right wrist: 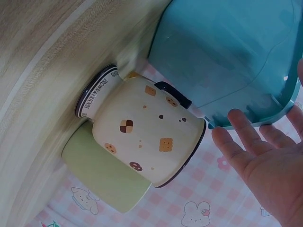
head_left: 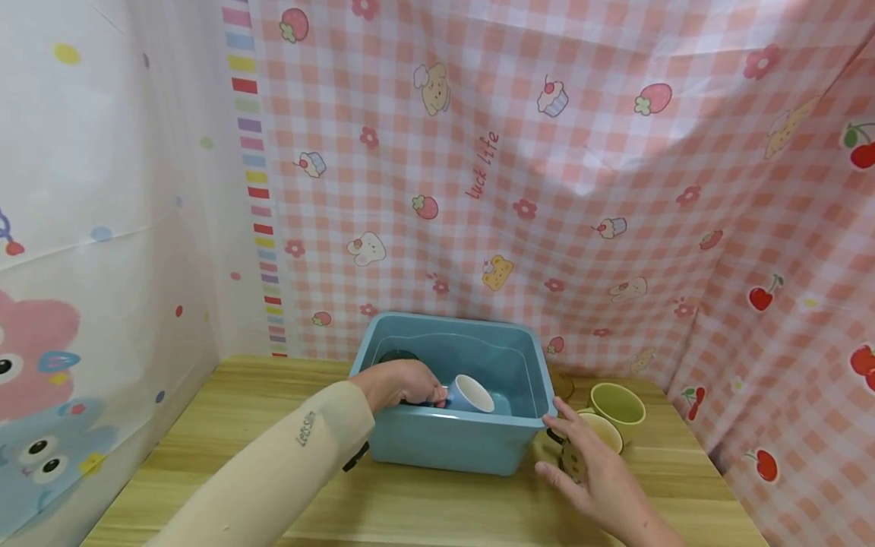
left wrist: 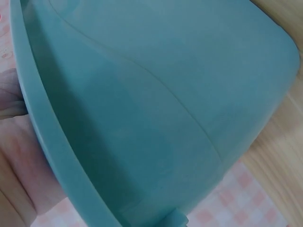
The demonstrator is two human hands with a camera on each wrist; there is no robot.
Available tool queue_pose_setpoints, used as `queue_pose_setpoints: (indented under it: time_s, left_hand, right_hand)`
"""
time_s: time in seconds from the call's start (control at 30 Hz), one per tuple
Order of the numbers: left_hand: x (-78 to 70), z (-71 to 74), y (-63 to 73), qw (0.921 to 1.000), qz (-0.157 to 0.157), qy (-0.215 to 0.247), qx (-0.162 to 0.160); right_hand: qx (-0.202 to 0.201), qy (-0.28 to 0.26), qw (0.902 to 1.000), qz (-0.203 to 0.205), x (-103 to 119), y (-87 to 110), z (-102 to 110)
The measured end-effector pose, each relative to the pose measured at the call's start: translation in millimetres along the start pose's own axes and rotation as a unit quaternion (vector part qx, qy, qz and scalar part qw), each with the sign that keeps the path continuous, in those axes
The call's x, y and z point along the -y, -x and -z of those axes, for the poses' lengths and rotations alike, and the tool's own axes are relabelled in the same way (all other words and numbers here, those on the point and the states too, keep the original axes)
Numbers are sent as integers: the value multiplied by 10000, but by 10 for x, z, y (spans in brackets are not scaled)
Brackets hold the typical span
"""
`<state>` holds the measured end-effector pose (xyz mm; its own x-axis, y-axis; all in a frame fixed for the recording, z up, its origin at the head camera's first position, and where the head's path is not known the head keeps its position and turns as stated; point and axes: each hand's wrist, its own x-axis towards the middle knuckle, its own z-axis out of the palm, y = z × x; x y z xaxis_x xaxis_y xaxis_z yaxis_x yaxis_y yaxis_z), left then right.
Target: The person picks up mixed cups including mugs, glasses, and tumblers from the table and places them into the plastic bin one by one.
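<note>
A blue plastic bin (head_left: pixel 451 441) stands on the wooden table. My left hand (head_left: pixel 406 382) reaches over its front rim and grips a blue mug (head_left: pixel 459 399) with a white inside, at the mug's left side. The mug is tilted inside the bin, and the bin wall hides its lower part. In the left wrist view the bin wall covers most of the hand. My right hand (head_left: pixel 601 479) is spread at the bin's right front corner, its fingertips at the rim. Beside it stands a cream mug (right wrist: pixel 142 123) with cookie prints and a black handle.
A light green mug (head_left: pixel 617 403) stands behind the cream one. Under the cream mug is a white, black-rimmed piece (right wrist: pixel 99 92) with lettering. A dark round thing (head_left: pixel 398 355) lies in the bin's back left. Behind the table hangs a pink checked cloth (head_left: pixel 478 228).
</note>
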<state>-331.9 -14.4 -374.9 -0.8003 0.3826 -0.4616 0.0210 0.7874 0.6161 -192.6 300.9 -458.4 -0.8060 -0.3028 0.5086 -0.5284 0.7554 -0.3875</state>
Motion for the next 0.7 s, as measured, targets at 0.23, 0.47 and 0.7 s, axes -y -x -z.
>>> queue_pose_setpoints:
  time_s: [0.23,0.47,0.7]
  left_hand:
    - [19,-3,-38,9991,-146,-360,151]
    - [19,-34,-102,9921,-313,-1058,601]
    - [9,-46,-221,9829,-476,-1605,771]
  right_hand:
    - [-53,-28,10000,67,-14,10,-24]
    - [-38,-137,9999,28,-10,7,-32]
    - [-119,-99,9999,63,-13,-12,-26]
